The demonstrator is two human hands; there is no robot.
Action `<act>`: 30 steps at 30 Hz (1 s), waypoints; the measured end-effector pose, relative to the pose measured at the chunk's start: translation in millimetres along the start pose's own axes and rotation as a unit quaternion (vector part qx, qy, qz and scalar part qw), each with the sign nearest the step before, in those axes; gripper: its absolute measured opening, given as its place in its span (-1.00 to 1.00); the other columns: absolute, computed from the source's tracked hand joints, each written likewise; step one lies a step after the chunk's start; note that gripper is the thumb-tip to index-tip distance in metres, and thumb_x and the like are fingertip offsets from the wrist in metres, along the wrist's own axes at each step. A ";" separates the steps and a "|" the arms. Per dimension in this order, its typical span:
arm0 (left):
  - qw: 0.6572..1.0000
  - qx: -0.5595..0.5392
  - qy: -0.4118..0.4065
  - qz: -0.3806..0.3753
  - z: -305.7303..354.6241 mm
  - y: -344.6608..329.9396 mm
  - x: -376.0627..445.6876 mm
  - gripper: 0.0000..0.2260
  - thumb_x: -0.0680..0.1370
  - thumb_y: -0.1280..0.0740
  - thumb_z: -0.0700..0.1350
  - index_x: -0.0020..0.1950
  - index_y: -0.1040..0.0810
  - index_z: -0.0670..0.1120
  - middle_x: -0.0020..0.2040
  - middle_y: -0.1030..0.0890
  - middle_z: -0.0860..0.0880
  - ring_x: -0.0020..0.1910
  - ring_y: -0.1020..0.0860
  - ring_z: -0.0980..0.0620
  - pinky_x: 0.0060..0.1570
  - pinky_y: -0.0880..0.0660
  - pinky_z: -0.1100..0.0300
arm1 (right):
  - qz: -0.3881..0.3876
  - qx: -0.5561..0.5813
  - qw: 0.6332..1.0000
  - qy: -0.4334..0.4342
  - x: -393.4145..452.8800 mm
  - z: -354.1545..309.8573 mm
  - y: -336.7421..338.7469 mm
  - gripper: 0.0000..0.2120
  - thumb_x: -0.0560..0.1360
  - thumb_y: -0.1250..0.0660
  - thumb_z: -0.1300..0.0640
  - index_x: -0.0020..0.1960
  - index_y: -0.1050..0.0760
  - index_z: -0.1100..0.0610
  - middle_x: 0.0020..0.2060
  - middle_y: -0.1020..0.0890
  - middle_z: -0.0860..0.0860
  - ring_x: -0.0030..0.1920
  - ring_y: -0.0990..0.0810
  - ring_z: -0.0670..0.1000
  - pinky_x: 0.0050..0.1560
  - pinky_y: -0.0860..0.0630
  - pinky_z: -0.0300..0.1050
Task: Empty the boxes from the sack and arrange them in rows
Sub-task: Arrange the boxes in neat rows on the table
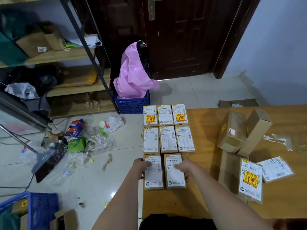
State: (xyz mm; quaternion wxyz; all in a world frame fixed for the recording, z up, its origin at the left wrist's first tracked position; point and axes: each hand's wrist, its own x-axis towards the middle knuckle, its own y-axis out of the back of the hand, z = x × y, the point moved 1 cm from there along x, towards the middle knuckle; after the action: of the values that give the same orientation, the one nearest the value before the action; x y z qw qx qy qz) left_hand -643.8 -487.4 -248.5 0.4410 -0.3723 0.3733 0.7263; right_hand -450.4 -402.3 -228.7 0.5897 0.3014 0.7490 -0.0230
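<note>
- Head view: eight labelled boxes (167, 139) lie in rows at the table's (206, 130) left edge.
- Left hand (140, 165) grips the nearest-left box (153, 178); right hand (184, 166), fingers curled, grips its neighbour (175, 176).
- Loose boxes (239, 131) lie rightward.

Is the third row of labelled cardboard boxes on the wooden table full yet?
Not full: the third row holds two boxes under the left hand and right hand; the rows behind hold three.
</note>
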 end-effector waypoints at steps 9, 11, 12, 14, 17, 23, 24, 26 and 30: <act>1.000 0.014 0.011 -0.002 1.5 2.8 -2.0 -0.83 0.57 -0.33 -0.23 0.15 -0.54 -0.23 0.00 -0.63 -0.18 -0.14 -0.58 -0.10 -0.06 -0.55 -0.06 | -0.018 0.033 0.999 -0.029 -3.9 -10.7 0.8 -0.56 0.62 -0.28 0.04 0.40 -0.38 0.25 0.39 -0.44 0.23 0.33 -0.45 0.33 0.18 -0.52 0.27; 1.000 0.013 0.012 -0.004 1.3 3.1 -3.6 -0.82 0.58 -0.33 -0.22 0.16 -0.54 -0.23 0.03 -0.63 -0.19 -0.09 -0.59 -0.12 -0.01 -0.56 -0.11 | -0.017 0.044 0.998 -0.031 -4.8 -11.6 -1.2 -0.54 0.63 -0.27 0.03 0.42 -0.35 0.27 0.40 -0.42 0.24 0.34 -0.45 0.33 0.17 -0.52 0.24; 1.000 0.012 0.012 -0.005 1.0 2.9 -4.5 -0.82 0.58 -0.33 -0.22 0.17 -0.54 -0.23 0.04 -0.63 -0.19 -0.09 -0.59 -0.12 -0.01 -0.56 -0.12 | -0.015 0.042 0.999 -0.029 -4.5 -11.9 -2.4 -0.52 0.62 -0.27 0.02 0.43 -0.33 0.27 0.42 -0.40 0.23 0.34 -0.45 0.33 0.16 -0.54 0.22; 1.000 0.013 0.012 -0.005 0.9 2.2 -6.0 -0.82 0.58 -0.34 -0.21 0.17 -0.53 -0.22 0.04 -0.62 -0.19 -0.12 -0.58 -0.10 -0.05 -0.54 -0.09 | -0.013 0.029 0.999 -0.026 -2.9 -11.4 -3.6 -0.46 0.61 -0.29 -0.02 0.46 -0.31 0.27 0.45 -0.37 0.23 0.33 -0.46 0.33 0.16 -0.56 0.22; 1.000 0.010 0.010 -0.009 1.1 0.9 -7.4 -0.80 0.58 -0.35 -0.22 0.19 -0.52 -0.22 0.09 -0.62 -0.20 -0.11 -0.58 -0.11 -0.08 -0.53 -0.07 | -0.014 0.026 0.999 -0.018 -3.4 -12.2 -4.5 -0.47 0.61 -0.29 -0.02 0.46 -0.31 0.26 0.44 -0.38 0.23 0.35 -0.45 0.32 0.17 -0.56 0.21; 1.000 0.004 0.007 -0.004 1.7 0.3 -10.5 -0.77 0.57 -0.34 -0.21 0.22 -0.51 -0.20 0.10 -0.63 -0.19 0.04 -0.60 -0.18 -0.06 -0.56 -0.10 | -0.011 -0.007 1.000 -0.001 0.5 -12.2 -4.4 -0.46 0.59 -0.30 -0.05 0.48 -0.33 0.19 0.44 -0.40 0.18 0.37 -0.44 0.28 -0.01 -0.59 0.17; 1.000 0.004 0.007 -0.003 1.7 0.2 -9.9 -0.77 0.57 -0.34 -0.20 0.22 -0.51 -0.20 0.10 -0.63 -0.19 0.04 -0.60 -0.18 -0.05 -0.56 -0.10 | -0.013 -0.006 1.000 -0.001 1.7 -11.3 -4.4 -0.46 0.59 -0.31 -0.05 0.48 -0.33 0.18 0.44 -0.40 0.18 0.36 -0.44 0.28 -0.03 -0.57 0.16; 1.000 0.001 0.006 -0.004 2.6 -0.2 -11.2 -0.76 0.58 -0.34 -0.20 0.23 -0.51 -0.19 0.11 -0.63 -0.18 0.07 -0.59 -0.18 -0.03 -0.56 -0.11 | -0.021 0.007 1.000 -0.007 2.6 -10.6 -3.8 -0.49 0.59 -0.30 -0.03 0.46 -0.36 0.18 0.43 -0.41 0.19 0.36 -0.44 0.29 0.03 -0.55 0.20; 1.000 -0.010 0.005 0.000 3.4 -1.6 -13.7 -0.72 0.57 -0.33 -0.21 0.28 -0.49 -0.18 0.13 -0.62 -0.17 0.10 -0.59 -0.17 0.05 -0.55 -0.09 | -0.027 0.033 0.999 -0.014 -0.3 -10.4 -2.2 -0.58 0.61 -0.29 0.05 0.41 -0.40 0.20 0.38 -0.46 0.20 0.35 -0.45 0.28 0.20 -0.50 0.24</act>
State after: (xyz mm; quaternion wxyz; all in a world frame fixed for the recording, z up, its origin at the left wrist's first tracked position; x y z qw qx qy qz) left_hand -638.5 -488.9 -235.4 0.4359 -0.3802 0.3683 0.7279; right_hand -460.5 -400.2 -226.0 0.5889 0.3002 0.7474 -0.0673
